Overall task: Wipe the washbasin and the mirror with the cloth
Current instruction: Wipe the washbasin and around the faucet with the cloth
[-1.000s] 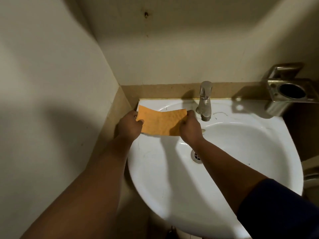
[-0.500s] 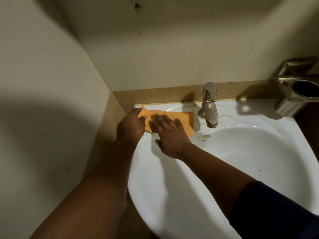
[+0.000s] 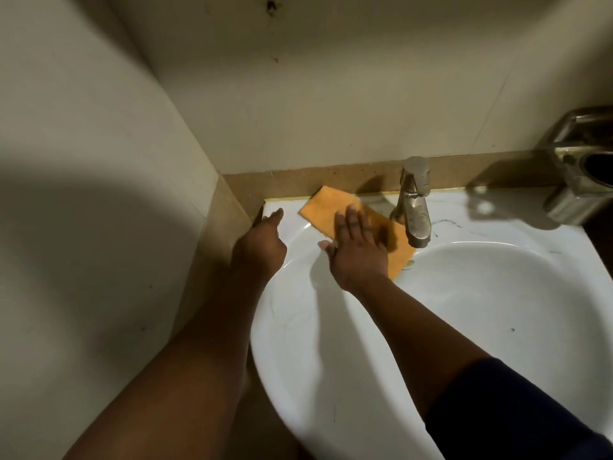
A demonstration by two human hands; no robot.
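The orange cloth (image 3: 335, 212) lies flat on the back rim of the white washbasin (image 3: 331, 360), slanting from the rear wall edge down toward the bowl, just left of the metal tap (image 3: 414, 207). The right hand (image 3: 356, 247) presses on it palm down, fingers (image 3: 351, 219) spread and straight — flattened on the cloth rather than clamped around it. The left hand (image 3: 260, 247) holds nothing; it sits at the basin's left rear corner, fingers loosely extended toward the rim, apart from the cloth. A steel holder (image 3: 583, 167) is fixed at the right edge — its contents cannot be made out. No mirror shows here.
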